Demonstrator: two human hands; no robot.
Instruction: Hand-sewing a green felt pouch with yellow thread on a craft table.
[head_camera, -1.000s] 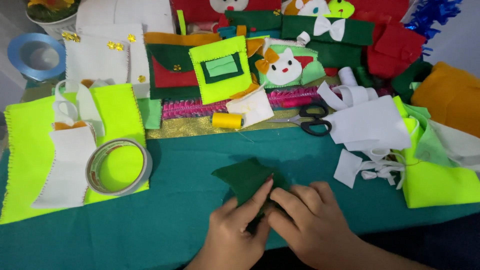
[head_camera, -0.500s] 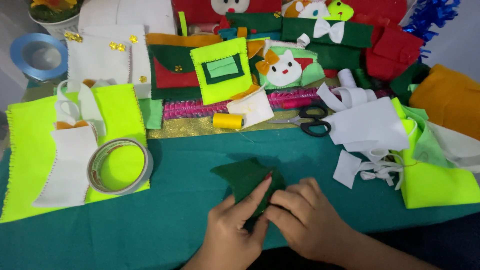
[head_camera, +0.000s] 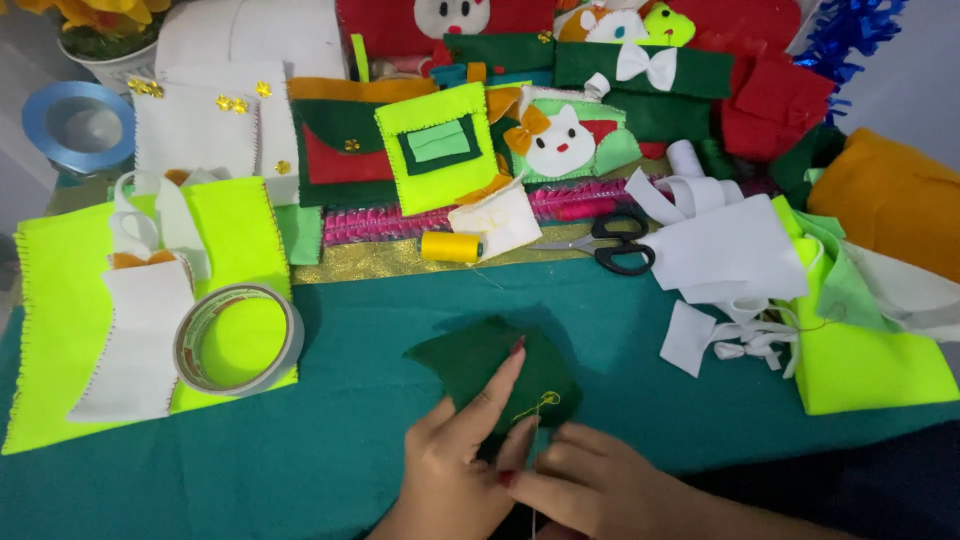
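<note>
Right now the dark green felt piece lies on the teal-covered desk, pinned flat by the left hand, fingers extended. The right hand pinches yellow thread beside it. A hard pull could pucker the felt or snarl that loop; the yellow thread spool may roll.

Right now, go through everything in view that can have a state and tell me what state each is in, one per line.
Dark green felt piece: flat on the teal cloth, pinned by both hands, yellow stitches showing.
Left hand: forefinger pressed on the felt.
Right hand: fingertips pinched at the stitches.
Scissors: closed, lying flat.
Yellow thread spool: on its side.
Tape roll: lying flat.
</note>
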